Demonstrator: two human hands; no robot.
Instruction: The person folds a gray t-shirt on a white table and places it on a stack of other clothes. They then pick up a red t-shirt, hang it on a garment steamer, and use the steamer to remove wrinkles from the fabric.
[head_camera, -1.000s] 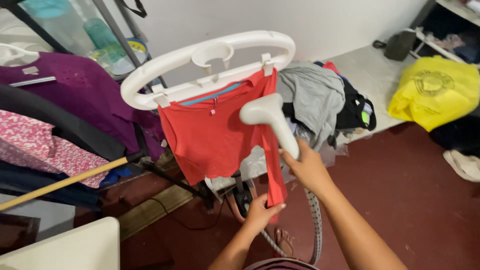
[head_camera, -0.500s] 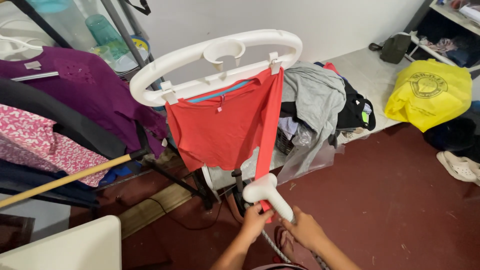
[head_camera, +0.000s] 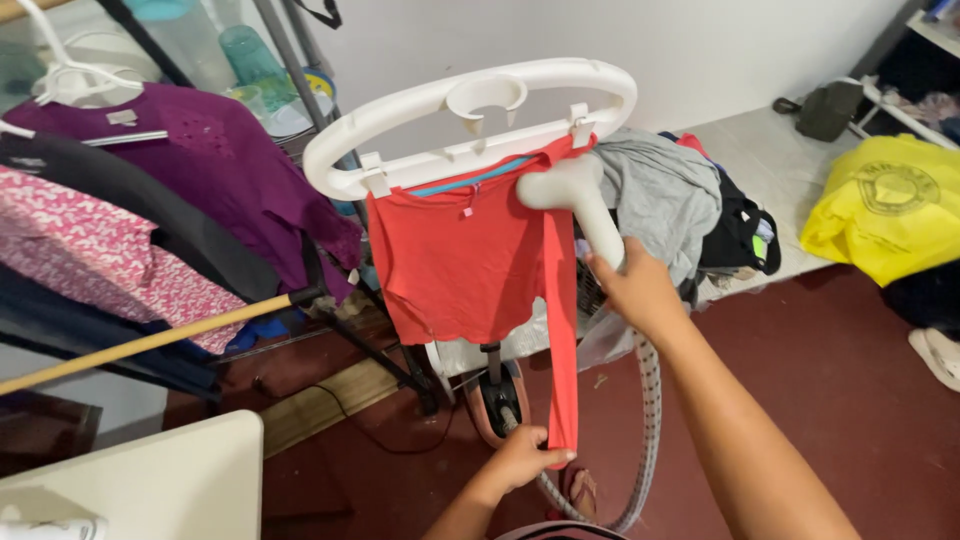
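Observation:
A red long-sleeved top (head_camera: 455, 260) hangs clipped on the white oval hanger frame (head_camera: 400, 130) of a garment steamer stand. My right hand (head_camera: 635, 290) grips the white steamer head (head_camera: 575, 200), whose nozzle presses against the top end of the red sleeve near the shoulder. My left hand (head_camera: 520, 460) pinches the cuff of that sleeve (head_camera: 560, 350) and holds it stretched straight down. The speckled steam hose (head_camera: 650, 420) loops from the steamer head down behind my right forearm.
Purple, black and pink garments (head_camera: 150, 220) hang on a rack at left, with a wooden pole (head_camera: 150, 340) below. A heap of grey and dark clothes (head_camera: 680, 210) sits behind the stand. A yellow bag (head_camera: 890, 205) lies at right. A white surface (head_camera: 150, 480) fills the lower left.
The steamer head went down to the sleeve's lower end, then rose again to the shoulder. My left hand has kept hold of the cuff throughout.

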